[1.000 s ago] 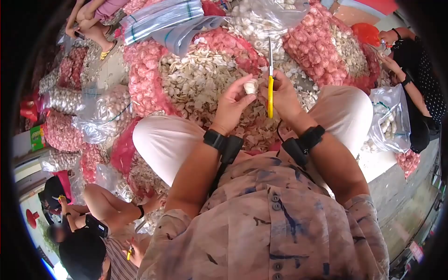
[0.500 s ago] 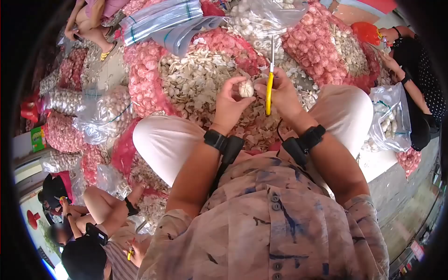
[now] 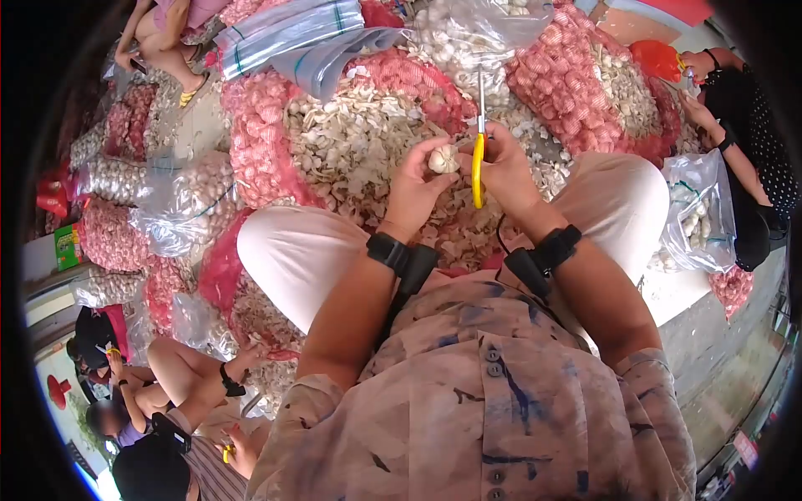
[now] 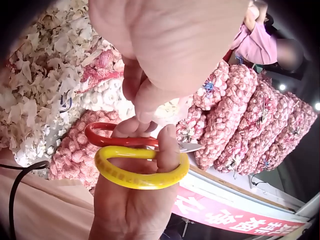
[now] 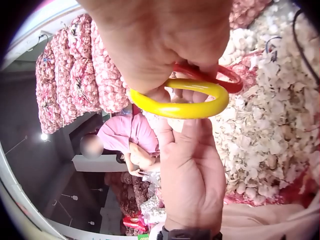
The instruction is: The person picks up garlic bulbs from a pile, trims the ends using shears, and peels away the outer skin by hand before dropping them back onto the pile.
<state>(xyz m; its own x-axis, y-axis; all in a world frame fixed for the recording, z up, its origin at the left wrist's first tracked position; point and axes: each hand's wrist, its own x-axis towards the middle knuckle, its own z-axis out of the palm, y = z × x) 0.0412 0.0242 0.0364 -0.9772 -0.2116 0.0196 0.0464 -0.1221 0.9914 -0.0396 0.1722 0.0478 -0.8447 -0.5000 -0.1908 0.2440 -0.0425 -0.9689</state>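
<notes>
In the head view my left hand (image 3: 414, 188) pinches a whitish garlic bulb (image 3: 443, 159) between thumb and fingers. Close on its right, my right hand (image 3: 511, 177) grips a pair of scissors (image 3: 478, 171), blades pointing away from me. One loop of the handle is yellow; the other, red, shows in the left wrist view beside the yellow loop (image 4: 142, 181). Fingers of both hands meet around the bulb, which is mostly hidden in the wrist views. Below the hands lies a heap of loose garlic skins (image 3: 355, 142).
Red net sacks of garlic (image 3: 558, 79) stand beyond the heap, with clear plastic bags of bulbs (image 3: 455, 33) among them. Folded plastic sheeting (image 3: 292, 37) lies at the back. Other people sit at both sides, one holding a red object (image 3: 656, 60) on the right.
The garlic bulb has been turned in my left fingers, now showing a ribbed side. The scissors have shifted slightly left, close to it. At lower left, a seated person's leg has moved.
</notes>
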